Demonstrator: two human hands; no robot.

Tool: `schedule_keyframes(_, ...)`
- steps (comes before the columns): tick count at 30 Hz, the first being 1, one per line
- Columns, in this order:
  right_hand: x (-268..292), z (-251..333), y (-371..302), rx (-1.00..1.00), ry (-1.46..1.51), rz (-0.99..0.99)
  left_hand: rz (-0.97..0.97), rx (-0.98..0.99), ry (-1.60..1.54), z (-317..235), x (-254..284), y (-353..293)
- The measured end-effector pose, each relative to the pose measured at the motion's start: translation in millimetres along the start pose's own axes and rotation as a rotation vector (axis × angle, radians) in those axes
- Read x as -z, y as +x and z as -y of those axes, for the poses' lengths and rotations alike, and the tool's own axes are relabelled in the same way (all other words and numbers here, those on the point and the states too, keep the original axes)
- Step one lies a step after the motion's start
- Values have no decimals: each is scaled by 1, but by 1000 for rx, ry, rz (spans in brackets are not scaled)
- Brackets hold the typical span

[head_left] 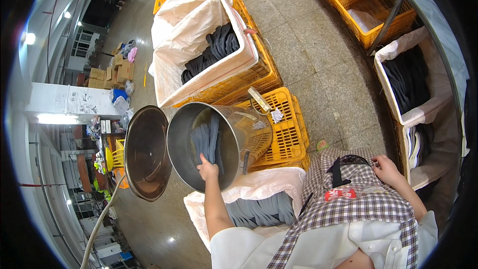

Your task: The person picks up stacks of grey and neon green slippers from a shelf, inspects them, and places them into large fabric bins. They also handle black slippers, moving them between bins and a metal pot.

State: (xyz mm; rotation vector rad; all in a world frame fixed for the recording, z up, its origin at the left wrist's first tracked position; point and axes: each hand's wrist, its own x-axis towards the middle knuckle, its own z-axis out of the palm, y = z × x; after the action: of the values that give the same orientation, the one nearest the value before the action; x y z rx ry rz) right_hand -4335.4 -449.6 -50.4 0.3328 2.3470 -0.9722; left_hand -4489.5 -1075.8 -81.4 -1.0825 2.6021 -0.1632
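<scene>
My left hand [207, 170] reaches into a tall metal drum [178, 172] whose mouth faces me. Its fingers are closed on the near end of a bundle of long blue-grey fabric pieces, likely socks [205, 137], lying inside the drum. My right hand [387, 170] rests against the checked apron [363, 204] at my side, fingers loosely bent and apart, holding nothing. Just below the drum, more grey socks [264, 210] lie in rows in a cloth-lined crate [294, 182].
A round metal lid [147, 153] stands left of the drum. Yellow plastic crates [284, 142] are beside the drum. A cloth-lined bin [164, 82] with dark socks [214, 47] is ahead. At right, another lined bin [391, 82] holds black pieces [406, 79], near yellow crates [368, 7].
</scene>
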Motion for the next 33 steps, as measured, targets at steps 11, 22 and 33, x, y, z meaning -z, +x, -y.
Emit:
schedule_keyframes(11,15,-12,-8,54,-27,11,-155,24,97,20,68,-39)
schedule_keyframes(22,39,-79,-35,138,-23,-41,-472,-4,136,39,148,-115)
schedule_keyframes(33,40,-197,-122,-82,8,-114,-465,178,103,21,160,-174)
